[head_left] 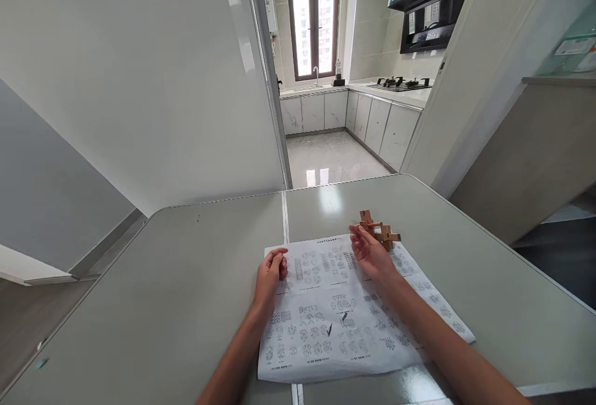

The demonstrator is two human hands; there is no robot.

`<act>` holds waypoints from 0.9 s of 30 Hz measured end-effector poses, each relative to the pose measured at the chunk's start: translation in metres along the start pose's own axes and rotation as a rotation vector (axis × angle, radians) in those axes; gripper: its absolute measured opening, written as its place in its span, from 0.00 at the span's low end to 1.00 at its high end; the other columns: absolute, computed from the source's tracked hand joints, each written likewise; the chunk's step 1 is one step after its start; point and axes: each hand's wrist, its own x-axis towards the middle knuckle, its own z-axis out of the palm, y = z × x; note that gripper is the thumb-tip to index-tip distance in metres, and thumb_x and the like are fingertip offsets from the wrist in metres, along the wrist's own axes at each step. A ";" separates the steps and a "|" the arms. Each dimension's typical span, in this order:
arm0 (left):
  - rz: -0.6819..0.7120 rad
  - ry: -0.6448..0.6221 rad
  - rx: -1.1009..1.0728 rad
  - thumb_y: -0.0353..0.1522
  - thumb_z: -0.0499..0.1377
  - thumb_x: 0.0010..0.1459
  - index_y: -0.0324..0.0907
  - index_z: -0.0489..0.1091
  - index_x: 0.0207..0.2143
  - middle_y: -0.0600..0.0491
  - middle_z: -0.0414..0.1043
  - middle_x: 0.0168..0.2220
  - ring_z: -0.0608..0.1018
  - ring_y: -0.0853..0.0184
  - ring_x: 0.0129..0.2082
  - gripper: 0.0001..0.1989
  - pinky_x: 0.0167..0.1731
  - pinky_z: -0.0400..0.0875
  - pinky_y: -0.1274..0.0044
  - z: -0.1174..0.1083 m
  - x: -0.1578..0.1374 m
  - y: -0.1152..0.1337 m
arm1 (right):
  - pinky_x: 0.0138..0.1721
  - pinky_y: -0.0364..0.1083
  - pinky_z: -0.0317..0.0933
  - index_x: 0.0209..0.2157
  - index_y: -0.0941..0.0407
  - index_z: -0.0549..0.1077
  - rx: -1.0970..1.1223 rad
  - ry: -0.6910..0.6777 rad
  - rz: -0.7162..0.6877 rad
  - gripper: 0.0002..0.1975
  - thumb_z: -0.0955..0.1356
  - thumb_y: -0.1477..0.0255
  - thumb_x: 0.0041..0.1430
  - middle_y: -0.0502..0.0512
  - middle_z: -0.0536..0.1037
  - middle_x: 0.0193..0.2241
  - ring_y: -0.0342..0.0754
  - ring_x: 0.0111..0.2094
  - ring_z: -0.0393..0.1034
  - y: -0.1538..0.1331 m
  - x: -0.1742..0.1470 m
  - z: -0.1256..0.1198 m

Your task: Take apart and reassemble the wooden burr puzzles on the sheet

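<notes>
A printed paper sheet point(326, 305), covered in rows of small line diagrams, lies creased on the table under both hands. My left hand point(274, 268) rests at its upper left edge with the fingers curled closed; whatever they may hold is hidden. Over the sheet's upper right part is my right hand point(370, 254), its fingers loosely bent and apart, with nothing visible in them. Just beyond it, several brown wooden puzzle pieces point(386, 237) lie in a small crossed cluster at the sheet's top right edge. My right hand partly covers the cluster, and whether it touches a piece I cannot tell.
The pale grey-green table point(209, 281) has a seam point(285, 218) running through its middle. Past its far edge, a doorway leads to a kitchen with white cabinets point(372, 122), a gas stove point(403, 84) and a window point(314, 20). A white wall point(186, 82) stands at left.
</notes>
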 end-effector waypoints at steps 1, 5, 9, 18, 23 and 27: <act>0.008 -0.004 0.015 0.42 0.62 0.57 0.40 0.74 0.40 0.59 0.61 0.25 0.64 0.73 0.23 0.15 0.25 0.59 0.79 0.001 0.000 -0.001 | 0.24 0.34 0.74 0.34 0.54 0.78 -0.037 -0.023 0.011 0.07 0.77 0.77 0.57 0.51 0.84 0.35 0.39 0.26 0.75 0.003 -0.003 0.002; 0.048 -0.021 0.088 0.43 0.61 0.58 0.41 0.74 0.39 0.59 0.62 0.24 0.64 0.72 0.23 0.15 0.25 0.58 0.79 0.006 -0.004 -0.003 | 0.24 0.40 0.71 0.33 0.58 0.79 -0.210 -0.171 0.091 0.11 0.81 0.74 0.50 0.55 0.82 0.30 0.43 0.25 0.73 0.017 -0.021 0.012; 0.085 -0.058 0.162 0.42 0.59 0.60 0.41 0.74 0.39 0.59 0.61 0.23 0.62 0.72 0.23 0.14 0.25 0.57 0.79 0.012 -0.008 -0.005 | 0.30 0.43 0.66 0.36 0.57 0.78 -0.603 -0.387 0.057 0.14 0.78 0.62 0.56 0.54 0.82 0.31 0.43 0.27 0.71 0.024 -0.031 0.017; 0.130 -0.101 0.252 0.43 0.56 0.62 0.42 0.74 0.40 0.59 0.60 0.24 0.62 0.70 0.23 0.15 0.24 0.56 0.78 0.016 -0.011 -0.007 | 0.34 0.46 0.63 0.36 0.56 0.76 -0.710 -0.413 0.039 0.19 0.76 0.54 0.55 0.54 0.80 0.32 0.45 0.29 0.69 0.020 -0.032 0.021; 0.141 -0.110 0.279 0.42 0.56 0.63 0.43 0.73 0.40 0.59 0.59 0.24 0.62 0.70 0.23 0.14 0.25 0.56 0.78 0.015 -0.012 -0.009 | 0.33 0.46 0.62 0.35 0.55 0.77 -0.645 -0.371 0.056 0.20 0.76 0.52 0.54 0.54 0.79 0.32 0.45 0.30 0.69 0.019 -0.032 0.022; 0.150 -0.124 0.280 0.42 0.55 0.64 0.43 0.73 0.39 0.59 0.59 0.24 0.62 0.70 0.24 0.14 0.26 0.57 0.78 0.014 -0.011 -0.014 | 0.31 0.45 0.61 0.34 0.55 0.77 -0.571 -0.346 0.060 0.20 0.76 0.52 0.54 0.52 0.77 0.31 0.44 0.28 0.67 0.022 -0.027 0.017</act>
